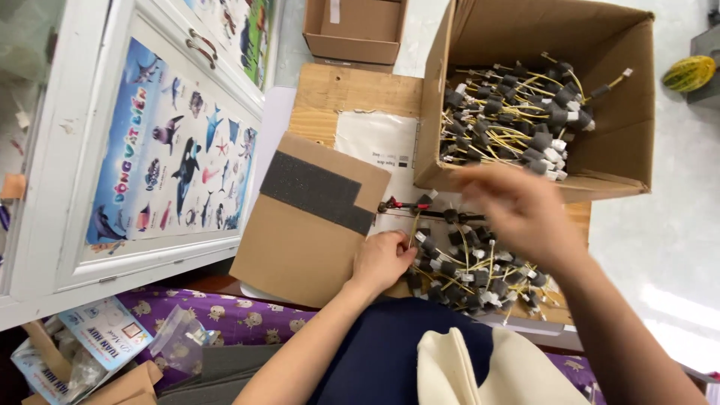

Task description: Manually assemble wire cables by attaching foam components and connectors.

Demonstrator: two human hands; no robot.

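My left hand (pixel 382 259) rests on the wooden board (pixel 352 94), its fingers pinched on a thin yellow wire piece (pixel 414 223) at the edge of a loose pile of yellow wires with black and white ends (pixel 472 270). My right hand (pixel 521 210) hovers blurred above that pile, just in front of the big cardboard box (pixel 622 161); whether it holds anything cannot be made out. Inside the box lies another heap of the same wire pieces (pixel 517 124). A red and black wire piece (pixel 401 205) lies beside my left hand.
A tilted cardboard sheet with a dark foam strip (pixel 307 217) lies left of my left hand. A small open carton (pixel 352 30) stands at the back. A white cabinet door with a sea-animal poster (pixel 176 157) is at left. Cream cloth (pixel 480 371) covers my lap.
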